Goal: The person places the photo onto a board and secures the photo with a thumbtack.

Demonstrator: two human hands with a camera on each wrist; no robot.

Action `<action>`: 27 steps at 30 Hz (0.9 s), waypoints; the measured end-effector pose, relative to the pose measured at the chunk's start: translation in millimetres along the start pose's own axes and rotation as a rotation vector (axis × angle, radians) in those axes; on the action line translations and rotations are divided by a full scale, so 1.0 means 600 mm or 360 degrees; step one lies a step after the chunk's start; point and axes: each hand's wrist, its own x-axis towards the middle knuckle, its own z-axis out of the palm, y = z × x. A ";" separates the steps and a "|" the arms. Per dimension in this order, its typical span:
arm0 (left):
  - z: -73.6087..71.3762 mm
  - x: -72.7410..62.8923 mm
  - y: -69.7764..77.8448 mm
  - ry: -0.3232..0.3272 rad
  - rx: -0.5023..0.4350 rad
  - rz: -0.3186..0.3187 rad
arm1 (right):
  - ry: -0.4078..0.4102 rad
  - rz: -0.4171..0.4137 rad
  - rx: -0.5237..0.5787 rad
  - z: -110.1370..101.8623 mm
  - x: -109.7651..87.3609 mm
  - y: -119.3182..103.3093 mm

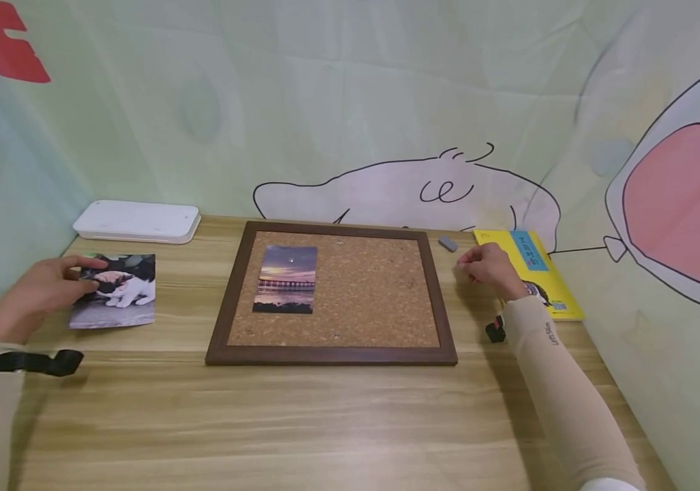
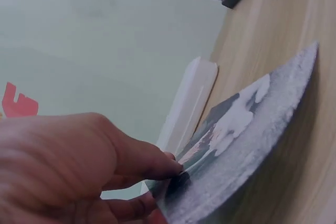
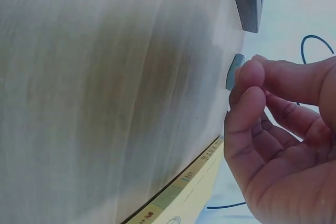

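Note:
My left hand pinches the upper left part of a photo of a black-and-white cat. In the left wrist view the photo bends and its near edge is raised off the table. My right hand is just right of the framed corkboard, above the table by a yellow book. Its thumb and forefinger meet at the tips in the right wrist view; whatever may be between them is hidden. On the left half of the corkboard is a sunset pier photo with a small pin near its top.
A white flat device stands at the back left. Behind the corkboard's right corner lies a small grey block. The yellow book is at the right, partly under my right hand. Printed curtains close off the table's back and sides.

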 end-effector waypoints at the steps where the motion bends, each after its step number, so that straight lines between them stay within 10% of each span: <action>1: 0.001 0.001 0.000 0.0023 -0.0011 -0.0004 | 0.0002 0.0008 0.0015 0.000 -0.001 0.000; 27: 0.064 0.014 0.157 -0.0193 -0.0342 0.0230 | 0.0056 0.0071 0.0110 0.007 -0.016 -0.006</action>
